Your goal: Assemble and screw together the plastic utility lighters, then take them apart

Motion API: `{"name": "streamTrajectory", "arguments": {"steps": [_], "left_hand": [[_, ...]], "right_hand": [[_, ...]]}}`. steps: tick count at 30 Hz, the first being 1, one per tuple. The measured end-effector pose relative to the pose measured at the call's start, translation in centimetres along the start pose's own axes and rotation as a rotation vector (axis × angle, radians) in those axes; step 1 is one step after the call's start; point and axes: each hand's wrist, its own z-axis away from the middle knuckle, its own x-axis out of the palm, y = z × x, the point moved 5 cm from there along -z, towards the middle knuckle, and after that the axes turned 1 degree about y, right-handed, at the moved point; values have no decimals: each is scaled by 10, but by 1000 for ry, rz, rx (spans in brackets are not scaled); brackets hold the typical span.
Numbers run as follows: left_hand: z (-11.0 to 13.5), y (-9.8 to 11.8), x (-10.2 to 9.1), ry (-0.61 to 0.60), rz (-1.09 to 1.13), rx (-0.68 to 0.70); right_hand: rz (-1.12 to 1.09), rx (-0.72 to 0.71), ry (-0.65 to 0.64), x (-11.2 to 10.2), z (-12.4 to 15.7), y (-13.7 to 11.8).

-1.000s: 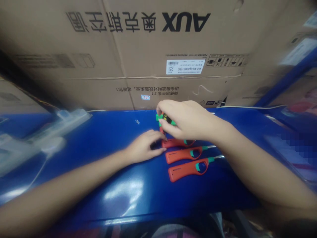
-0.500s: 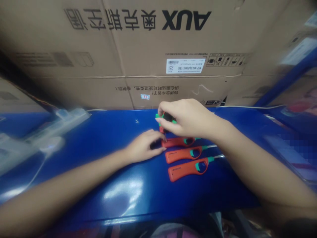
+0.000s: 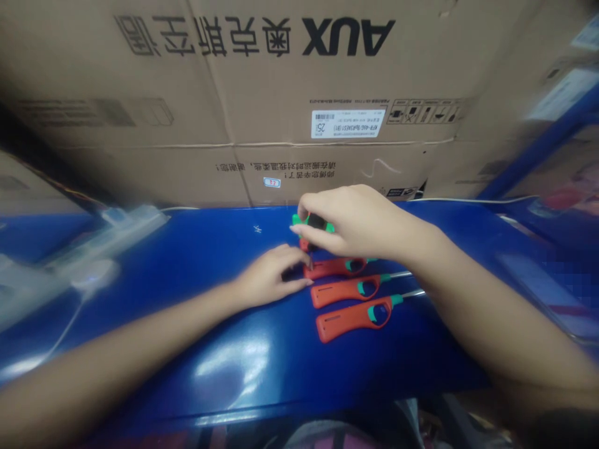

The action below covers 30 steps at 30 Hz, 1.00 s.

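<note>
Three orange lighters with green triggers lie side by side on the blue table (image 3: pixel 187 262): a far one (image 3: pixel 334 267), a middle one (image 3: pixel 349 289) and a near one (image 3: pixel 350 317). My right hand (image 3: pixel 350 221) is closed round a small green, black and red tool (image 3: pixel 312 226), held upright with its tip down at the far lighter's handle end. My left hand (image 3: pixel 271 274) rests on the table with curled fingers against the end of that far lighter, holding it in place.
A large brown AUX cardboard box (image 3: pixel 290 93) stands along the table's back edge. A blurred white power strip with a cable (image 3: pixel 93 249) lies at the left. Blue rails and blurred items lie at the right.
My right hand has shifted slightly with the tool over the far lighter. The left hand and the lighters have stayed in place.
</note>
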Motion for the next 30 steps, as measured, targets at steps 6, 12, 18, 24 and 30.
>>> {"name": "streamTrajectory", "arguments": {"steps": [6, 12, 18, 24, 30], "left_hand": [[1, -2, 0, 20, -15, 16], [1, -3, 0, 40, -21, 10], [2, -4, 2, 26, -22, 6], [2, -4, 2, 52, -33, 16], [3, -3, 1, 65, -33, 33]], "right_hand": [[7, -51, 16, 2, 0, -3], [-7, -46, -12, 3, 0, -3], [14, -37, -45, -1, 2, -5], [0, -48, -53, -1, 2, -7], [-14, -84, -14, 0, 1, -8]]}}
